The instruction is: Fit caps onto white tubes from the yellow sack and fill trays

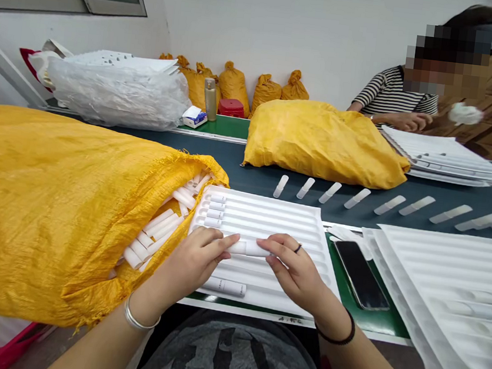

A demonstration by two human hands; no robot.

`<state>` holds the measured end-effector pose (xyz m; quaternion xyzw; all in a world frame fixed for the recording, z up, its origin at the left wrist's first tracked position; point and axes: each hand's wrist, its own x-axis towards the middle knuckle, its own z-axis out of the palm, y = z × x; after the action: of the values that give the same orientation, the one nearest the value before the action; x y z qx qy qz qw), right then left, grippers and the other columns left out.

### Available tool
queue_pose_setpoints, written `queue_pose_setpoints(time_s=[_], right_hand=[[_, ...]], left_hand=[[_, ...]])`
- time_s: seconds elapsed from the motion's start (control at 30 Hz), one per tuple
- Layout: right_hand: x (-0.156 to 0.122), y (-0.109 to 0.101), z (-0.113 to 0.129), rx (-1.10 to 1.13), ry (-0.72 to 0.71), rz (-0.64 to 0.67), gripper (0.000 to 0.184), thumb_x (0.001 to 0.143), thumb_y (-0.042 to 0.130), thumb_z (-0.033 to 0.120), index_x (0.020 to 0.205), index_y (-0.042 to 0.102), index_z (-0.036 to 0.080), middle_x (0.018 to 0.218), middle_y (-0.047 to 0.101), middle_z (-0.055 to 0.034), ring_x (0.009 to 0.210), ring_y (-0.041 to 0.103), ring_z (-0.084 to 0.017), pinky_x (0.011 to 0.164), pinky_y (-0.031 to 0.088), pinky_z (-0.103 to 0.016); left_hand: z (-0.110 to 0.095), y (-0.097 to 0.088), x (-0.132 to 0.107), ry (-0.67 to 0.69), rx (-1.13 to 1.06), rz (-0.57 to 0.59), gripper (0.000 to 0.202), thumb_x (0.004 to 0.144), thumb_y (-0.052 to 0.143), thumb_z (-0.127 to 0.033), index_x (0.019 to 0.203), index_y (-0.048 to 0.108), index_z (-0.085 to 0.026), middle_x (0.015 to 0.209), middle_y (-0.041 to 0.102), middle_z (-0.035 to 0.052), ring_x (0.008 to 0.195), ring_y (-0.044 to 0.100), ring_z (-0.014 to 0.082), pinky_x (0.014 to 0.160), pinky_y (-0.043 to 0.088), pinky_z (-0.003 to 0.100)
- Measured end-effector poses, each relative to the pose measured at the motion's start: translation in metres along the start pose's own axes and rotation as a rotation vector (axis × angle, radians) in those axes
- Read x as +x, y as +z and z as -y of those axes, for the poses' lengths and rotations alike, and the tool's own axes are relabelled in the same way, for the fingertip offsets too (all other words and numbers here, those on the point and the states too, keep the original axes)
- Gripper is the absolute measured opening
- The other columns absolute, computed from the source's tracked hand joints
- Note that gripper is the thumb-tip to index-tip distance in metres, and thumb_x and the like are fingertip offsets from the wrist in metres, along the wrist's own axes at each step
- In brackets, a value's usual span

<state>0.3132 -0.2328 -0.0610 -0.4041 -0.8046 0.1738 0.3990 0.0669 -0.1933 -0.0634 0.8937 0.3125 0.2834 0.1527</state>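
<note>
Between my two hands is a white tube, level above a ribbed white tray. My left hand pinches its left end with thumb and fingers. At the other end, the fingers of my right hand are closed on the same tube; a seam shows near its middle. Several short printed tubes lie in the tray's upper left grooves. One longer printed tube rests in a lower groove, beneath my left hand. To the left, an open yellow sack spills several plain white tubes.
A phone lies right of the tray, beside stacked white trays. Several translucent tubes stand along the dark belt. Across it are a yellow sack, a plastic-wrapped stack and a person in a striped shirt.
</note>
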Motion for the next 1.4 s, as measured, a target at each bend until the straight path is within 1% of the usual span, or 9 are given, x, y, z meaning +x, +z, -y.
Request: queue_pose_setpoints(time_s=[0.23,0.4,0.53,0.8,0.97,1.03,1.17,1.3,1.4], right_hand=[[0.011,0.007,0.001,0.043,-0.089,-0.077,0.041,0.088,0.053,0.007,0.126,0.053,0.023,0.110,0.059,-0.0084,0.104,0.056,-0.018,0.090,0.049,-0.032],[0.017,0.008,-0.004,0.062,-0.082,-0.095,0.039,0.089,0.052,0.008,0.124,0.053,0.023,0.108,0.059,-0.0084,0.103,0.057,-0.018,0.089,0.049,-0.033],[0.017,0.007,-0.009,0.055,-0.051,-0.087,0.037,0.089,0.054,0.012,0.125,0.052,0.023,0.108,0.062,-0.0075,0.102,0.058,-0.018,0.087,0.049,-0.031],[0.026,0.013,-0.008,0.090,0.188,-0.020,0.023,0.090,0.056,0.024,0.113,0.061,0.020,0.078,0.063,-0.0014,0.066,0.057,-0.012,0.060,0.047,-0.023],[0.028,0.020,0.003,0.089,0.075,-0.025,0.025,0.092,0.053,0.023,0.116,0.058,0.020,0.096,0.067,-0.0057,0.084,0.062,-0.015,0.074,0.050,-0.025],[0.028,0.027,0.002,0.038,0.041,0.083,0.027,0.091,0.055,0.024,0.117,0.057,0.019,0.101,0.067,-0.0074,0.090,0.063,-0.016,0.078,0.050,-0.027],[0.047,0.044,-0.031,-0.257,0.090,0.372,0.018,0.081,0.067,0.028,0.095,0.065,0.016,0.094,0.065,-0.0108,0.087,0.061,-0.023,0.077,0.049,-0.034],[0.096,0.037,-0.099,-0.454,0.544,0.124,0.025,0.084,0.059,0.030,0.104,0.062,0.015,0.096,0.065,-0.0103,0.090,0.059,-0.022,0.081,0.045,-0.031],[0.126,0.021,-0.148,-0.504,0.733,0.005,0.033,0.089,0.048,0.028,0.115,0.055,0.008,0.103,0.064,-0.0164,0.096,0.058,-0.025,0.081,0.043,-0.032]], left_hand=[[0.002,-0.009,-0.006,-0.089,-0.122,-0.059,0.049,0.091,0.053,-0.023,0.138,0.041,-0.018,0.115,0.058,0.0098,0.107,0.055,0.0178,0.094,0.045,0.031],[0.009,-0.018,-0.009,-0.187,-0.148,-0.074,0.029,0.090,0.055,-0.024,0.119,0.056,-0.019,0.108,0.065,0.0057,0.101,0.060,0.0153,0.089,0.047,0.025],[0.008,-0.019,-0.007,-0.134,-0.133,-0.135,0.028,0.089,0.056,-0.020,0.117,0.057,-0.017,0.103,0.066,0.0056,0.097,0.061,0.0146,0.085,0.049,0.024],[0.007,-0.013,-0.006,-0.019,-0.059,-0.254,0.034,0.086,0.059,-0.011,0.119,0.057,-0.015,0.103,0.065,0.0081,0.098,0.060,0.0162,0.089,0.049,0.027],[0.002,-0.004,-0.012,-0.046,-0.069,-0.317,0.035,0.085,0.058,-0.009,0.120,0.055,-0.016,0.103,0.065,0.0075,0.099,0.060,0.0156,0.088,0.049,0.026],[0.005,0.002,-0.018,-0.051,-0.093,-0.256,0.035,0.087,0.057,-0.011,0.121,0.054,-0.018,0.103,0.065,0.0065,0.099,0.060,0.0150,0.088,0.050,0.026],[0.036,0.007,-0.029,-0.165,-0.036,-0.034,0.048,0.089,0.055,-0.026,0.136,0.042,-0.018,0.116,0.062,0.0106,0.108,0.057,0.0201,0.095,0.048,0.035],[0.085,-0.010,-0.042,-0.625,0.235,0.042,0.038,0.091,0.041,-0.023,0.123,0.053,-0.008,0.120,0.057,0.0197,0.114,0.053,0.0293,0.099,0.042,0.046],[0.106,-0.020,-0.054,-0.750,0.273,0.191,0.026,0.085,0.044,-0.018,0.095,0.067,-0.011,0.095,0.065,0.0163,0.091,0.061,0.0288,0.085,0.047,0.043]])
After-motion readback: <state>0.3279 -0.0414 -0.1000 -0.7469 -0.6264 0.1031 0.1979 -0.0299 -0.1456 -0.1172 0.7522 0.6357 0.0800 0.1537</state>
